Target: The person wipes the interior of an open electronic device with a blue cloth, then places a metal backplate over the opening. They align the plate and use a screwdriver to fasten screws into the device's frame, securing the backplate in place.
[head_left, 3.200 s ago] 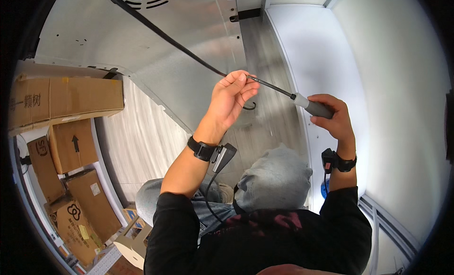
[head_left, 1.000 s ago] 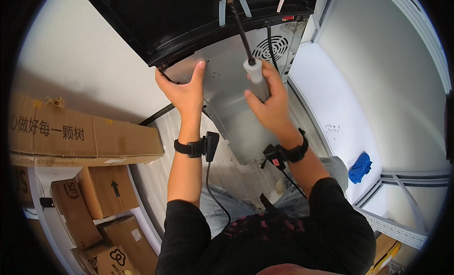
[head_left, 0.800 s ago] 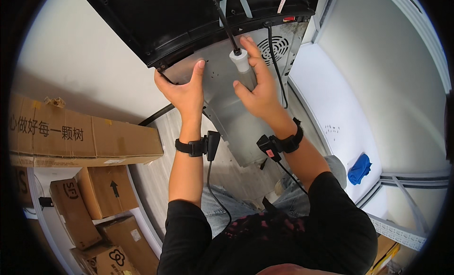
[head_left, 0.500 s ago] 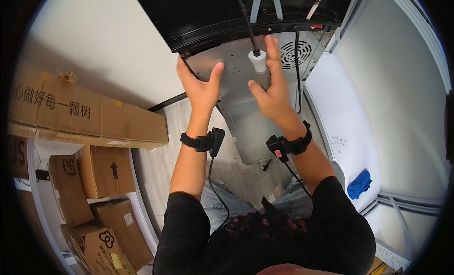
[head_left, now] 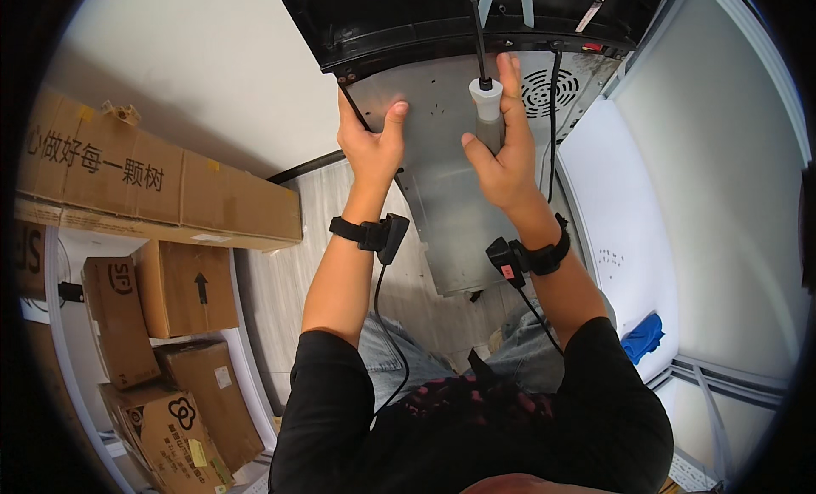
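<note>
A large grey sheet-metal panel [head_left: 442,209] stands in front of me, under a black housing [head_left: 399,31]. My left hand [head_left: 374,137] grips the panel's left edge, thumb on its face and fingers around the side. In my right hand [head_left: 507,158] is a grey and white cylindrical tool [head_left: 488,111], held between thumb and fingers. Its thin black shaft or cord rises past the housing; which of the two I cannot make out. The right fingertips reach up the panel's face, beside a round vent grille [head_left: 548,93]. A black cable [head_left: 554,124] hangs just right of that hand.
Cardboard boxes [head_left: 191,286] fill a white shelf on the left, with a long carton [head_left: 238,205] lying on top. On the right, a blue cloth [head_left: 643,337] lies on a white surface inside a framed wall [head_left: 722,171]. A black wrist device with a cord sits on each forearm.
The panel, the housing and both hands sit slightly farther right and higher in view. The tool is more upright. Both hands keep their holds.
</note>
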`<state>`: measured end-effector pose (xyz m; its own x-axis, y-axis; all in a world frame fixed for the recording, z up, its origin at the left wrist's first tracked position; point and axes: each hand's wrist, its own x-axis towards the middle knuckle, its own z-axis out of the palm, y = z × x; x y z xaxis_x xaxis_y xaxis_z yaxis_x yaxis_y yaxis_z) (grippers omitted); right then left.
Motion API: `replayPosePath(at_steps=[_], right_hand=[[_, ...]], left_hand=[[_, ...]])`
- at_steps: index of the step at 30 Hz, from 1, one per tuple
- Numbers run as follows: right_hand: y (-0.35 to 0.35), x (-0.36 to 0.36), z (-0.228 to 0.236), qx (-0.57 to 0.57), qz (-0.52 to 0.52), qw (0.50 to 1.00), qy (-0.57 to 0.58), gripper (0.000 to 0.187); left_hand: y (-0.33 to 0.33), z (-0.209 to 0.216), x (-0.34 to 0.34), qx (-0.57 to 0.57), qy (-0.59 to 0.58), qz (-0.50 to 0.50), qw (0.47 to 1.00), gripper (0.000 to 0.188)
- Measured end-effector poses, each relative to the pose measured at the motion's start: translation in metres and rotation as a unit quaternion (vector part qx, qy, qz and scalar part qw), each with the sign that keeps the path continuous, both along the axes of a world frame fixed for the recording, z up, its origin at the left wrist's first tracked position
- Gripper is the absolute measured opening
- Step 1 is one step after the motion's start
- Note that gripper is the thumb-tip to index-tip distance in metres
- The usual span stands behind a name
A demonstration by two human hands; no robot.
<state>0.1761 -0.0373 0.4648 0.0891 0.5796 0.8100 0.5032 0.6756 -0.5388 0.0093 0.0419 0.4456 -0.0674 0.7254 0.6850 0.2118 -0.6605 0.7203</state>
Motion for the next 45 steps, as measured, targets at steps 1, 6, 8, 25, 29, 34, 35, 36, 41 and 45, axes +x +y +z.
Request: replayPosePath(at_steps=[1, 6, 8, 25, 29, 34, 35, 36, 41, 45], right_hand=[[0.0, 0.0, 0.0, 0.002, 0.001, 1.0, 0.001, 0.038], [0.003, -0.003, -0.002, 0.007, 0.001, 1.0, 0.006, 0.038], [0.003, -0.003, -0.003, -0.003, -0.007, 1.0, 0.002, 0.039], [-0.015, -0.008, 0.002, -0.059, 0.045, 0.996, 0.047, 0.055], [-0.02, -0.015, -0.026, -0.078, 0.079, 0.991, 0.073, 0.066], [-0.016, -0.032, -0.031, -0.078, 0.053, 0.995, 0.037, 0.068], [-0.012, -0.036, -0.027, -0.07, 0.044, 0.997, 0.007, 0.068], [-0.006, -0.039, -0.025, -0.057, 0.031, 0.998, -0.013, 0.069], [0.01, -0.042, -0.031, -0.012, -0.006, 0.998, -0.063, 0.07], [0.009, -0.04, -0.031, -0.019, -0.006, 0.997, -0.073, 0.072]], left_hand=[[0.0, 0.001, 0.0, 0.0, 0.002, -0.002, 1.0, 0.073], [0.002, -0.001, -0.001, 0.002, -0.01, -0.003, 1.0, 0.071], [0.001, -0.001, -0.001, 0.005, 0.003, 0.009, 1.0, 0.069], [0.009, 0.0, -0.004, 0.071, 0.015, 0.05, 0.996, 0.063], [0.007, 0.005, -0.003, 0.07, 0.025, 0.041, 0.996, 0.064], [0.005, 0.007, -0.006, 0.048, 0.019, 0.041, 0.998, 0.065], [0.004, 0.006, -0.007, 0.042, 0.017, 0.041, 0.998, 0.065], [0.004, 0.007, -0.007, 0.037, 0.013, 0.039, 0.998, 0.065], [-0.001, 0.011, -0.01, -0.01, 0.025, 0.029, 0.999, 0.066], [-0.004, 0.001, -0.023, -0.066, -0.031, -0.022, 0.997, 0.056]])
